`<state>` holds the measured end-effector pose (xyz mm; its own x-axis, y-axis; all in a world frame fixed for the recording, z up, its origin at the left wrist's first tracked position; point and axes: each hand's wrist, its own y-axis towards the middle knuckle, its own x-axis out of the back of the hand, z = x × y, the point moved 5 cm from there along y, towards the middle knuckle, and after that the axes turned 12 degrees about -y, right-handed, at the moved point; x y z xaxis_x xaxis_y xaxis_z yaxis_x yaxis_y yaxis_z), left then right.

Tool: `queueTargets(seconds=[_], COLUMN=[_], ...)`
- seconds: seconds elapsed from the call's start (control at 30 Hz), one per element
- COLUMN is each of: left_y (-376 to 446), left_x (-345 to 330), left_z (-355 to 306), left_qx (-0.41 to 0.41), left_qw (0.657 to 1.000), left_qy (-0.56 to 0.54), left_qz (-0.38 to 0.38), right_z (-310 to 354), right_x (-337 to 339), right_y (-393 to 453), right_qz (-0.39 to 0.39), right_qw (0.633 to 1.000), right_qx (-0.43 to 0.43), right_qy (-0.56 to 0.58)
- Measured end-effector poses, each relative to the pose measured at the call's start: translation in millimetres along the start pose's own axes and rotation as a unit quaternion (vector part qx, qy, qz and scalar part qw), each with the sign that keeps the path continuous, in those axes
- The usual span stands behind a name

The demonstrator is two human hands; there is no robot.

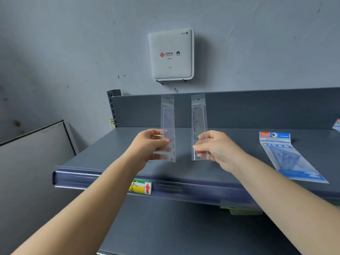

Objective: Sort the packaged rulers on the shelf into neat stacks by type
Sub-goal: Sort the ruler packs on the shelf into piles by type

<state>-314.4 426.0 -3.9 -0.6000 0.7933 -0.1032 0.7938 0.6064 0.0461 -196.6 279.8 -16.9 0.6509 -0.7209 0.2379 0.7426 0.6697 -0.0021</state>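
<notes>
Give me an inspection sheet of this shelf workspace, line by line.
Surface: grey metal shelf, price label on its front rail.
Job's things: two clear-sleeved rulers held upright, pink-marked ruler and blue-marked ruler; blue geometry set pack lying flat at right.
Clutter: corner of another pack at the far right edge.
Grippers: left hand pinches the pink-marked ruler; right hand pinches the blue-marked one.
Cables: nothing seen.
Surroundings: wall-mounted WiFi unit; framed board leaning at left.

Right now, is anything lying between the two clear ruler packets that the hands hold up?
No. In the head view, between the left packet and the right packet only bare grey shelf and its back panel show.
</notes>
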Motion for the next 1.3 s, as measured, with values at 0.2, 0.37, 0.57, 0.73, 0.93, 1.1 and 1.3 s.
queueTargets(seconds=[0.2,0.37,0.57,0.73,0.93,1.1,1.3], left_y=[23,59,93,102,86,56,16], left_x=[48,82,110,105,45,-36,-151], left_z=[-1,4,-2,-4,-8,-13,-8], left_qx=[0.013,0.012,-0.054,-0.085,-0.202,-0.28,-0.348], left_qw=[1.0,0.979,0.929,0.905,0.802,0.734,0.704], left_qy=[0.028,0.203,0.365,0.416,0.558,0.613,0.608], left_qz=[0.006,0.019,0.009,0.03,0.061,0.086,0.115], right_z=[7,28,48,49,44,45,35], right_x=[-32,-68,-101,-95,-50,12,95], right_y=[11,34,61,67,42,3,-58], right_qz=[-0.014,-0.021,-0.049,-0.111,-0.131,-0.176,-0.205], right_qw=[1.0,1.0,0.992,0.82,0.75,0.65,0.577], right_qx=[-0.005,0.002,0.018,0.003,0.011,0.033,0.029], right_qy=[-0.017,-0.021,-0.118,-0.561,-0.649,-0.738,-0.79])
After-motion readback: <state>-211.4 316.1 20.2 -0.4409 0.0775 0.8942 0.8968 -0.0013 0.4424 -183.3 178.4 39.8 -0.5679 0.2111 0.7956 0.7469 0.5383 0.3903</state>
